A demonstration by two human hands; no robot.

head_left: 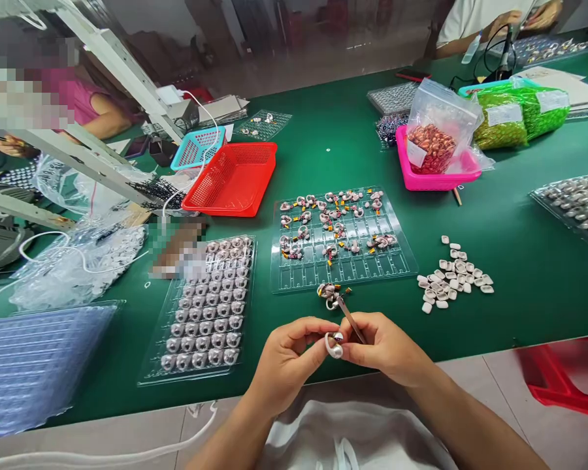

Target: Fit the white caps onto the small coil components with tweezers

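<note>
while left hand (290,349) and right hand (391,344), with tweezers (353,320), pinch one white piece (335,351), it seems half-done; wired pieces (340,230) remain at twelve o'clock, loose shells (453,284) at two.

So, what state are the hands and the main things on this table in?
Left fingers: pinching the curved white piece
Right fingers: gripping the slim metal tool
Middle clear tray: partly filled
Left tray: filled where visible, far corner blurred
Small white pieces: loosely scattered
Red basket: upright, open-topped
Pink basket: upright, holding the clear bag
Clear bag: partly filled with reddish pieces
Green bags: filled, bulging
Bluish trays: stacked
</note>
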